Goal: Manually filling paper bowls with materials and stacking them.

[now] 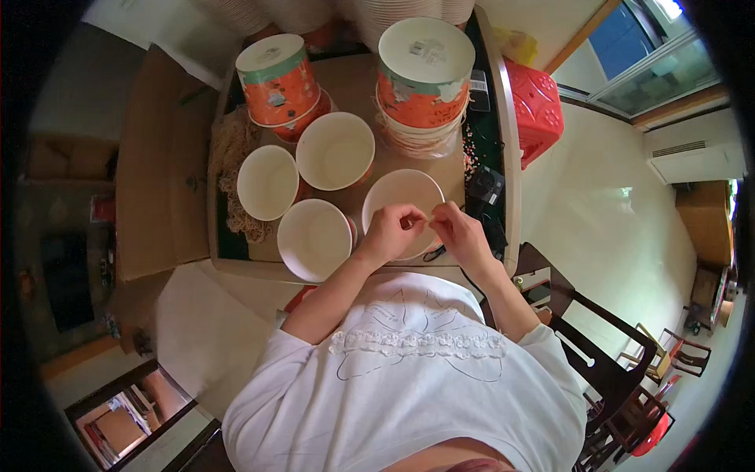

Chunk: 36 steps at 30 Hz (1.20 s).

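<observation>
Here, along the table's (503, 118) far edge stand two upturned stacks of orange paper bowls with green bands and pale bases: a short stack (277, 79) toward the far left corner, a taller stack (423, 79) toward the far right. A flat brown carton (161, 157) lies off the left edge, and a red plastic stool (537, 110) sits just past the right edge. Pale floor lies open to the right of the table; dark chairs (621, 346) crowd the person's right side.

Four white bowls sit open-side up and look empty. The left bowl (268, 182) lies beside a heap of tan strands (236, 157) along the left edge, the near bowl (314, 239) reaches the near edge, the middle bowl (336, 151) sits behind them, and the right bowl (403, 206) lies under the hands.

The left hand (391, 230) and right hand (460, 232) meet over that right bowl, fingertips pinched together on something too small to make out. Dark gear (486, 193) sits by the right edge.
</observation>
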{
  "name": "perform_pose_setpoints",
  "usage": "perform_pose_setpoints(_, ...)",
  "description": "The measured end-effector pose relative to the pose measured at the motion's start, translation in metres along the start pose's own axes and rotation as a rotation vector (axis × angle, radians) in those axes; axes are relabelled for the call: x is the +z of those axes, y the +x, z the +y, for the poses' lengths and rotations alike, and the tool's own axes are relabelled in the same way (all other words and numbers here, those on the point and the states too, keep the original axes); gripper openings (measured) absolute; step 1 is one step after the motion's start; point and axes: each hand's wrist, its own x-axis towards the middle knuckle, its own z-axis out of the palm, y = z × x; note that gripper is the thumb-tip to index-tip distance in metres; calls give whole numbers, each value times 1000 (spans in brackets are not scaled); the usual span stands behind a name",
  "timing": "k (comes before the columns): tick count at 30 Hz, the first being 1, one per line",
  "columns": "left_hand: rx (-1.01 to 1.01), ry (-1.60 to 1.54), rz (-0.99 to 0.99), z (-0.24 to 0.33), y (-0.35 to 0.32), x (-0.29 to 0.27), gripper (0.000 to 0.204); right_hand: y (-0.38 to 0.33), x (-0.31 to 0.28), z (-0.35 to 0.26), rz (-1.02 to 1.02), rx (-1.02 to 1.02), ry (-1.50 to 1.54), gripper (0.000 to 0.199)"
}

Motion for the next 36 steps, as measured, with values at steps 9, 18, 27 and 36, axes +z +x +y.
perform_pose_setpoints(9,-94,-297,32,2,-3,-15,15,10,3,-12,-35,-56,-118,7)
perform_pose_setpoints(18,-42,-417,87,0,-5,-17,14,11,15,-13,55,15,-29,11)
perform_pose_setpoints(27,-103,-413,101,-11,1,-10,12,9,16,-11,69,-30,-36,10)
perform_pose_setpoints(36,-20,-291,108,-7,-2,-9,13,7,17,-8,71,16,-59,9)
